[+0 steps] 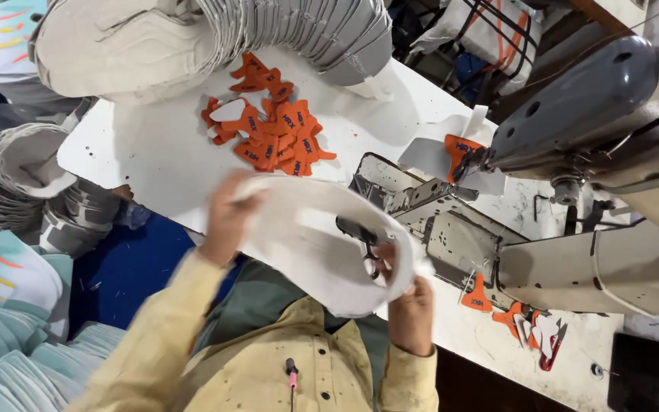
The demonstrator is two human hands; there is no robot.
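My left hand [226, 217] grips the left edge of a curved white fabric piece [306, 252] held up in front of my yellow shirt. My right hand [411, 314] holds the piece's right end, with small black snips [364, 240] in its fingers lying across the fabric. The piece hangs over the near edge of the white table [154, 152], just left of the sewing machine bed [451, 236].
A pile of small orange tabs [276, 133] lies on the table. One orange tab [459, 151] sits under the grey sewing machine head [589, 107]. More tabs [528, 320] and a black phone [634, 374] lie right. Stacked white pieces [192, 38] and teal pieces [1, 305] surround.
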